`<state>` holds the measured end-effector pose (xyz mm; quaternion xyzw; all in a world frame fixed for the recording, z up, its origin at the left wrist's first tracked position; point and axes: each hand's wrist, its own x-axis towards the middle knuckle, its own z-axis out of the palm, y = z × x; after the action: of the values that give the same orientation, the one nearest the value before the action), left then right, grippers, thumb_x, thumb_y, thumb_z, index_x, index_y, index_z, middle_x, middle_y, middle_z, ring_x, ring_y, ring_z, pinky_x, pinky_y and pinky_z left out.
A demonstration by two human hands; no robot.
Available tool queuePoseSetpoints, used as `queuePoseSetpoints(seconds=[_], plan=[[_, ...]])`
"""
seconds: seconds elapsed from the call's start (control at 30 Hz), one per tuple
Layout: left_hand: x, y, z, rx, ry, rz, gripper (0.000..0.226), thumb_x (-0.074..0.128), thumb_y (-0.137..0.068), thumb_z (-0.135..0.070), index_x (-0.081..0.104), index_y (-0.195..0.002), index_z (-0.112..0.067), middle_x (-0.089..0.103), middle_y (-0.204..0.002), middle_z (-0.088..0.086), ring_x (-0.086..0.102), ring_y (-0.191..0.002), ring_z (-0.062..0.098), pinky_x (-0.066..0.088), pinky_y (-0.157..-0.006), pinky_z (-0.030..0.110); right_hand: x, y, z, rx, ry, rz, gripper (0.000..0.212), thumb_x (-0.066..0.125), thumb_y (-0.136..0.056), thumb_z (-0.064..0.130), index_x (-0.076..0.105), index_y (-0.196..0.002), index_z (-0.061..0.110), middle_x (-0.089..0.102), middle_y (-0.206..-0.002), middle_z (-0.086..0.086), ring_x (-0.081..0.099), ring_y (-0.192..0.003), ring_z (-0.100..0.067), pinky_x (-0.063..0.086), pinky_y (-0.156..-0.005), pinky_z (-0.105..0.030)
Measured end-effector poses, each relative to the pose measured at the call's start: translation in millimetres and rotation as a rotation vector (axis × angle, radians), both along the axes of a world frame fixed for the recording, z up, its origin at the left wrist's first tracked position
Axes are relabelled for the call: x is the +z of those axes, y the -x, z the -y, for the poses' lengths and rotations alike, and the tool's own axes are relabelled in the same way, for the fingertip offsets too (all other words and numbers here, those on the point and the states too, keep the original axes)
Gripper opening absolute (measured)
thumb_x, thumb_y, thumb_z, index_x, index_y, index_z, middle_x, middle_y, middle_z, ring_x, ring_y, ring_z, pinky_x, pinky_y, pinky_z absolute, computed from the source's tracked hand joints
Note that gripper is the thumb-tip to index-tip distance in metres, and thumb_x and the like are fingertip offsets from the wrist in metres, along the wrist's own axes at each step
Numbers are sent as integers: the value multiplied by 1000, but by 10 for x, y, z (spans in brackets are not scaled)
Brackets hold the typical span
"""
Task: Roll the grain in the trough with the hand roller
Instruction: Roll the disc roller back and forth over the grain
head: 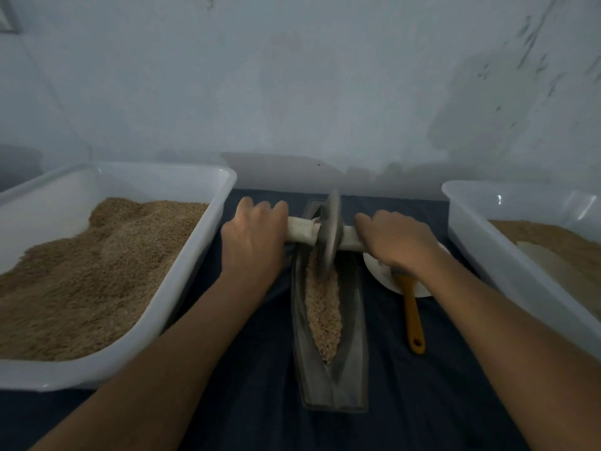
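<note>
Left hand [252, 237] and right hand [395, 240] grip roller [330, 234] handles over grain [323, 307] in trough [353, 369]

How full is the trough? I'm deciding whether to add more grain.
Partly full. A narrow strip of grain lies along the groove of the trough, well below its dark sloping sides, from the roller wheel towards the near end.
</note>
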<state>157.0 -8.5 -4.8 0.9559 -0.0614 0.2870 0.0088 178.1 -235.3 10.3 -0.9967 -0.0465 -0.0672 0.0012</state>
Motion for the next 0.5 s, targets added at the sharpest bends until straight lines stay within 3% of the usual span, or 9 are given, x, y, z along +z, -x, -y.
queuePoseSetpoints(seconds=[0.07,0.13,0.2,0.3,0.5], plan=[[-83,210,-59,-39,8,1,25,65,-93,-19,43,-103,-20,54,-102,3,48,-100,25,40,-58,34,-40,228,-59,-38,5,162,42,19,-100,38,49,-75,21,51,-75,-1,43,-63,-19,21,-53,-34],[-178,469,-156,-74,-6,-24,32,65,-89,-15,42,-111,-17,50,-110,6,46,-102,26,48,-63,34,-99,523,-135,-30,12,323,48,19,-100,38,49,-65,22,49,-64,3,40,-56,-16,28,-51,-35],[-271,719,-265,-114,-54,-31,45,71,-84,-13,42,-119,-14,47,-114,9,45,-102,27,53,-65,35,-153,829,-191,-9,-45,425,50,22,-100,37,50,-60,23,47,-55,6,42,-48,-15,39,-49,-34],[-346,915,-362,-134,-132,-17,41,64,-84,-10,45,-120,-11,45,-109,12,44,-96,29,51,-60,39,-225,1056,-183,49,-100,570,47,27,-101,37,46,-62,22,43,-53,7,40,-45,-15,36,-46,-32],[-264,608,-268,-102,-119,-31,50,76,-83,-19,42,-120,-16,46,-115,8,47,-103,27,53,-67,38,-221,809,-180,-45,-69,500,59,14,-97,46,54,-60,23,49,-54,4,48,-49,-18,42,-51,-34]])
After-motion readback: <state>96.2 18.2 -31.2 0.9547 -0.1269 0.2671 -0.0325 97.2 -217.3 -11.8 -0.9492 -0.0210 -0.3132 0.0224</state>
